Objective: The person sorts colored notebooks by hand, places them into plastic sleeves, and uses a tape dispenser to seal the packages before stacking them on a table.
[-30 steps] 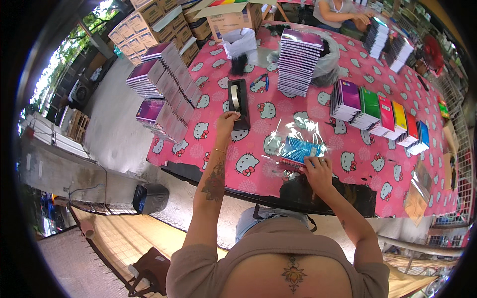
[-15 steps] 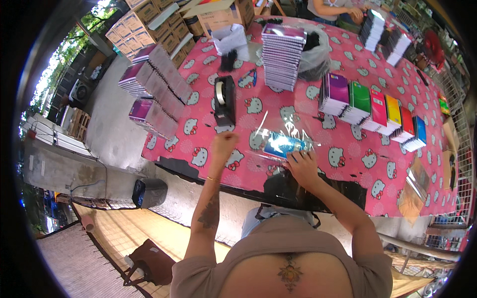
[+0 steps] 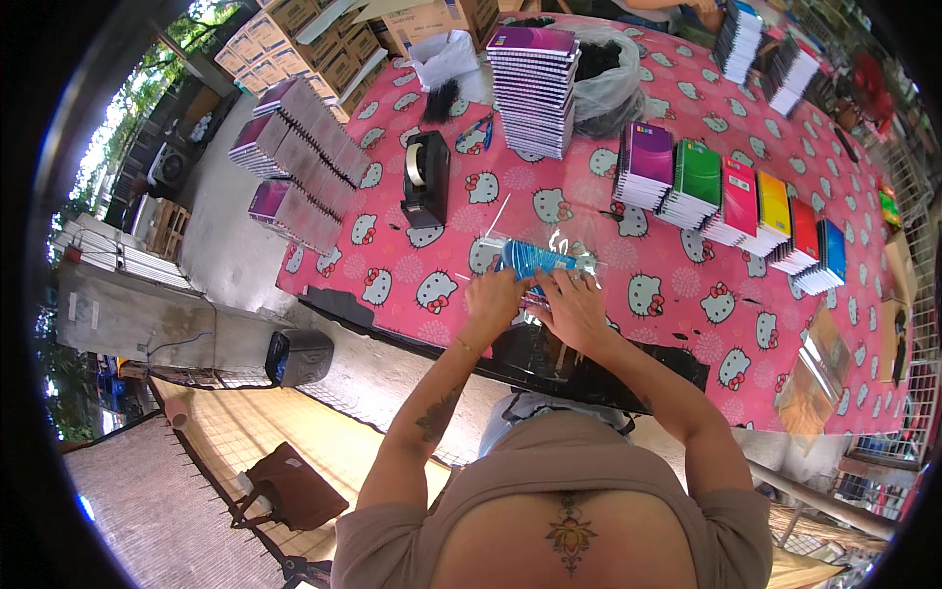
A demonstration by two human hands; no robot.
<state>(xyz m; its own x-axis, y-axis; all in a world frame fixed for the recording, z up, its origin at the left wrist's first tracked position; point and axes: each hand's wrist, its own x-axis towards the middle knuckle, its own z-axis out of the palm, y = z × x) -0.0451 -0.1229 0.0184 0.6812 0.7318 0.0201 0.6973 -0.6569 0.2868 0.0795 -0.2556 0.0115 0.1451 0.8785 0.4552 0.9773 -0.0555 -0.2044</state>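
A blue notebook lies near the table's front edge inside a shiny clear plastic wrap. My left hand is at the packet's near left edge, fingers drawn together; whatever is between its fingertips is hidden. Beside it, my right hand rests with bent fingers over the near edge of the packet and grips it there. The two hands almost touch. Beyond my left hand stands a black tape dispenser with a roll of tape.
Purple notebooks form a tall stack and left-hand stacks. Coloured notebook piles line the right. Scissors, a grey plastic bag and clear plastic sheets lie on the pink tablecloth. Cartons stand behind.
My left hand has moved right and nearer me, from beside the tape dispenser to the packet. My right hand has shifted slightly left and stays on the packet. The view has shifted.
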